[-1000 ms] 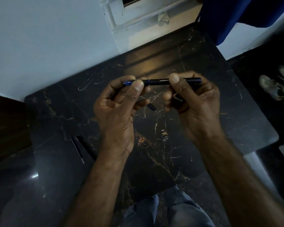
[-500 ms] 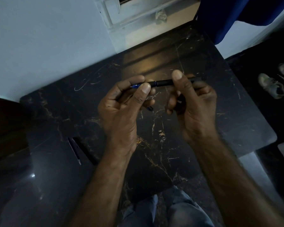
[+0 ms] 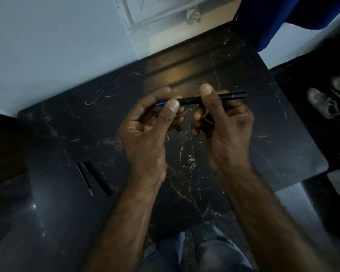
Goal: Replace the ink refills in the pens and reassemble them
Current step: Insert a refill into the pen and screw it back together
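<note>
A dark pen (image 3: 192, 99) is held level above the black marble table (image 3: 273, 122), its blue tip pointing left. My left hand (image 3: 147, 134) pinches the blue tip end between thumb and fingers. My right hand (image 3: 224, 122) grips the black barrel, whose rear end sticks out to the right. A small dark piece (image 3: 178, 128) shows just below my left fingers; I cannot tell whether it is held or lies on the table. A thin refill (image 3: 84, 178) and a dark pen part (image 3: 98, 178) lie side by side on the table at the lower left.
The table stands against a pale wall (image 3: 47, 46) with a window frame above. A blue cloth (image 3: 283, 18) hangs at the top right. Shoes (image 3: 322, 103) sit on the floor to the right. My knees in blue trousers (image 3: 204, 252) are below the table's near edge.
My hands have come a little closer together on the pen and the barrel has tilted slightly, right end up. The parts on the table have not moved.
</note>
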Tool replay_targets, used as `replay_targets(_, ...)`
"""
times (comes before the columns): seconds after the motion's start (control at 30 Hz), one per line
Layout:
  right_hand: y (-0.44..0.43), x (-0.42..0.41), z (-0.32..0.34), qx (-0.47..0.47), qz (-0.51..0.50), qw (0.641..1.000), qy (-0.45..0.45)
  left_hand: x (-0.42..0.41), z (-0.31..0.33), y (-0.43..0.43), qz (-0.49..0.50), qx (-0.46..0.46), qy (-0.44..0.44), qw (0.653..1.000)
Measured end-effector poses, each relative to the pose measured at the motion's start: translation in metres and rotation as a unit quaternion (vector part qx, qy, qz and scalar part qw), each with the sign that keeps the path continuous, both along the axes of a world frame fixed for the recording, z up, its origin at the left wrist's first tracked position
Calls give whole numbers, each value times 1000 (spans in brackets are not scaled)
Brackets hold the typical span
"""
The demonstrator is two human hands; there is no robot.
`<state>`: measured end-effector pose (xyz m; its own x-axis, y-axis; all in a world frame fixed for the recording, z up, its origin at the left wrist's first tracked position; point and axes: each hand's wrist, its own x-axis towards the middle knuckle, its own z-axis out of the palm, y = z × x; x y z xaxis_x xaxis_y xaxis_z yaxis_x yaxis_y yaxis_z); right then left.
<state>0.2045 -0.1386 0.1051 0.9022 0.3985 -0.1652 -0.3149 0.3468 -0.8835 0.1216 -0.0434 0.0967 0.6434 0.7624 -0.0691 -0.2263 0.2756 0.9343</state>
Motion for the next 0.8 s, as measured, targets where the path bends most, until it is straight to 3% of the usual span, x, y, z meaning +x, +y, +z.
replay_targets(0.13,0,-4,-6,-40,-44,997,54,0,-5,1,-44,72,-5,996)
replay_targets(0.3,-14,3,-9,55,43,995,71,-1,-10,11,-89,101,19,991)
replay_targets(0.57,-23,-1,-13,64,43,997,-16,4,-6,-3,-92,-60,55,992)
replay_targets(0.8,-24,0,-15,24,17,998,-56,0,-7,-12,-85,-58,47,994)
